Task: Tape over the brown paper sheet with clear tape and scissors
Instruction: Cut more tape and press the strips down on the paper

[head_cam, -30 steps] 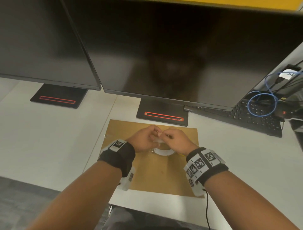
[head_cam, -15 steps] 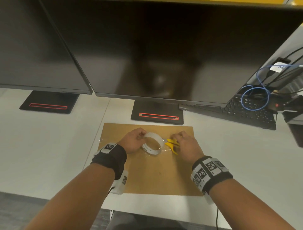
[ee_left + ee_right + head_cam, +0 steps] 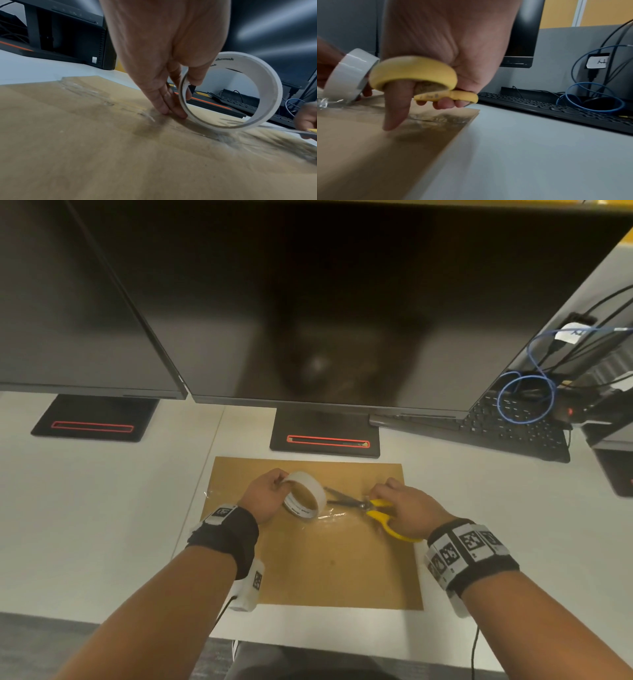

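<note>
One brown paper sheet (image 3: 329, 556) lies flat on the tabletop (image 3: 102, 508) at 12 o'clock from me. My left hand (image 3: 265, 496) pinches the tape roll (image 3: 305, 496) upright on it; at 3 o'clock, my right hand (image 3: 404, 510) grips yellow scissors (image 3: 373, 513), blades parted toward the roll.

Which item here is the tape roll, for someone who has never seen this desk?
Start at the middle monitor's stand; the brown paper sheet lies flat right before it. On the sheet's far half the left hand grips the tape roll, tilted on edge. It is the only white hollow ring there, unlike the yellow-handled scissors in the right hand.
</note>
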`<action>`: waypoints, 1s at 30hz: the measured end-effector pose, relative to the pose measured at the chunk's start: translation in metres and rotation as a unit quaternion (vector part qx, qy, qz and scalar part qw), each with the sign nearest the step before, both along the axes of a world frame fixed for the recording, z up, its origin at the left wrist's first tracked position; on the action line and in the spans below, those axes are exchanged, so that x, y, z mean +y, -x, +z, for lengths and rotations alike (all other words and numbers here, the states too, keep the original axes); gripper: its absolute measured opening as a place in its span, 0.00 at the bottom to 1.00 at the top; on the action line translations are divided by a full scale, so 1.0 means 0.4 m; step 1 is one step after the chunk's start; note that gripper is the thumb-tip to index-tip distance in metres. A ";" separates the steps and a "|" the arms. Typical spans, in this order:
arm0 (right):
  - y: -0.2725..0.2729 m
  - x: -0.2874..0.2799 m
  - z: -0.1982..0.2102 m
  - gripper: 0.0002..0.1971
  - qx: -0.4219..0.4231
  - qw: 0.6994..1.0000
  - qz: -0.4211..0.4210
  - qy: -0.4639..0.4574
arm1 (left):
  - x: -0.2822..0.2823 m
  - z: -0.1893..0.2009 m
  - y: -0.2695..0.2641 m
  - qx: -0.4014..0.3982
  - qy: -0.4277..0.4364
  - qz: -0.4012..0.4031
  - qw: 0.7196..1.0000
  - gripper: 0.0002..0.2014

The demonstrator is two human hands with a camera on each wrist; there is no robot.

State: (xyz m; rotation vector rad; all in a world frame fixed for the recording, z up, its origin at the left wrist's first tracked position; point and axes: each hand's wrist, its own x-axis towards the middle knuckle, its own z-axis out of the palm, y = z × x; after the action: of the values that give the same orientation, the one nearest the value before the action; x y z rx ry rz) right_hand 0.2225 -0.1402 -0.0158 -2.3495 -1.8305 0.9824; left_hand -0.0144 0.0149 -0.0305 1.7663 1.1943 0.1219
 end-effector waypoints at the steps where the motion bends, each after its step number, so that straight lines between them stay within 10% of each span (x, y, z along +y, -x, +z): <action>1: -0.005 -0.006 0.005 0.21 0.001 1.000 0.009 0.007 | 0.000 -0.004 0.002 0.003 0.000 0.006 1.000 0.11; 30: 0.059 0.022 -0.010 0.25 -0.005 0.995 0.102 -0.010 | -0.007 -0.028 -0.023 0.038 -0.087 0.042 0.995 0.16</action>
State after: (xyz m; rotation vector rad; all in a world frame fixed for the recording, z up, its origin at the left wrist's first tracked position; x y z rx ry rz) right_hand 0.1988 -0.1315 -0.0196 -2.1933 -2.1070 0.9638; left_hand -0.0053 0.0120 -0.0418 1.8853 1.3481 0.2163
